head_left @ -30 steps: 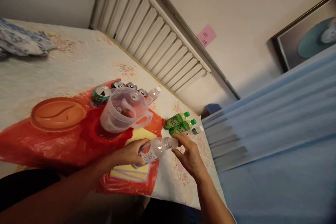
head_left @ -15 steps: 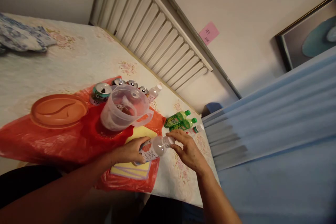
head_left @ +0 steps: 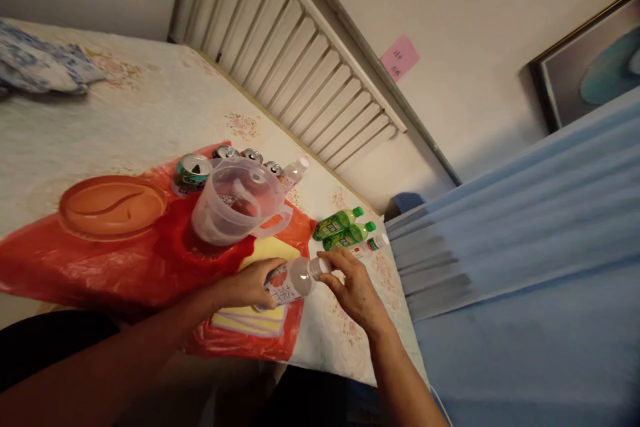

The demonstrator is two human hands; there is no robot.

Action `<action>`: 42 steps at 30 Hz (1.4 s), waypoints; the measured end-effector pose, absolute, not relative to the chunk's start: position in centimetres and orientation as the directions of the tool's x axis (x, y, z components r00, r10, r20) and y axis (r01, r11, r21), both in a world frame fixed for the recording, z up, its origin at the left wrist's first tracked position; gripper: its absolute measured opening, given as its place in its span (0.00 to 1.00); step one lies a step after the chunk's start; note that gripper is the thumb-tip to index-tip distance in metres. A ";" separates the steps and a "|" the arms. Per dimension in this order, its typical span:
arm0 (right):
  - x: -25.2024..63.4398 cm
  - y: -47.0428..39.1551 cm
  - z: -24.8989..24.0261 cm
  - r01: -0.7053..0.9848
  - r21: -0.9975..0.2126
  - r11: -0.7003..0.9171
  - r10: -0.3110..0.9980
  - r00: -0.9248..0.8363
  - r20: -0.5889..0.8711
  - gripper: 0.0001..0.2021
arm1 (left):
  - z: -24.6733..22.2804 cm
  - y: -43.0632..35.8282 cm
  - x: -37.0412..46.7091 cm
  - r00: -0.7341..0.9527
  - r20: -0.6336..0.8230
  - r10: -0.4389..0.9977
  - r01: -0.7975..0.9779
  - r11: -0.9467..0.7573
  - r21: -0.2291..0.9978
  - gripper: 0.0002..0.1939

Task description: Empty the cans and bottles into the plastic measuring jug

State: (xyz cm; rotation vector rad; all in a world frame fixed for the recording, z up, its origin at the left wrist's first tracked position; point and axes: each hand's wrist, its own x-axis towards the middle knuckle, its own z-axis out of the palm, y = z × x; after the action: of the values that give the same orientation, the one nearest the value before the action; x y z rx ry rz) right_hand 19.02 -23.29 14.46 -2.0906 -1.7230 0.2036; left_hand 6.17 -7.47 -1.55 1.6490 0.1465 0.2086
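Observation:
My left hand (head_left: 254, 285) is wrapped round the body of a clear plastic bottle (head_left: 287, 285) with a white and orange label, tilted with its neck to the right. At the neck, the fingers and thumb of my right hand (head_left: 350, 281) pinch the white bottle cap (head_left: 324, 267). Just beyond my left hand stands a translucent plastic pitcher (head_left: 213, 217) with dark, foamy liquid inside and its handle towards the right. Yellow cloths or sheets with purple edges (head_left: 250, 322) lie beneath the bottle.
A red plastic bag (head_left: 100, 273) spreads under the pitcher and an orange lid (head_left: 113, 207). Opened cans (head_left: 193, 175) and a capped bottle (head_left: 295, 173) stand behind. Green drink bottles (head_left: 345, 235) lie right, beside a white-capped bottle (head_left: 373, 245). A radiator (head_left: 300, 47) runs along the wall.
My right thumb and fingers have closed on the bottle cap, with the hand shifted slightly left. My left hand still holds the bottle in nearly the same place.

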 end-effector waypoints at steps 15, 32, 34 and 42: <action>19.7 -24.1 12.4 0.766 -0.614 -0.190 0.883 0.406 0.233 0.32 | -1.4 -7.5 6.0 0.973 0.056 0.223 -0.040 -0.073 0.996 0.39; 14.9 -23.2 3.7 0.337 -0.897 -0.285 0.688 0.723 0.053 0.21 | -1.7 -8.0 6.2 0.959 0.122 0.255 -0.095 -0.118 0.988 0.38; 14.8 -23.3 3.8 0.334 -0.898 -0.285 0.661 0.747 0.067 0.21 | -1.6 -8.2 6.1 0.960 0.135 0.246 -0.102 -0.145 0.984 0.39; 17.5 -26.9 4.7 0.356 -0.890 -0.284 0.546 0.823 0.155 0.19 | -5.1 -8.7 7.4 0.846 0.286 0.451 -0.034 -0.489 0.871 0.24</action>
State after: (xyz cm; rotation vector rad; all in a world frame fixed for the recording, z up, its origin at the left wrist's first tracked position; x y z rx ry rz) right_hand 17.49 -26.87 4.67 -1.9028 -0.6771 0.2163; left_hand 7.43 -8.71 -5.12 2.0085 0.3059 0.6019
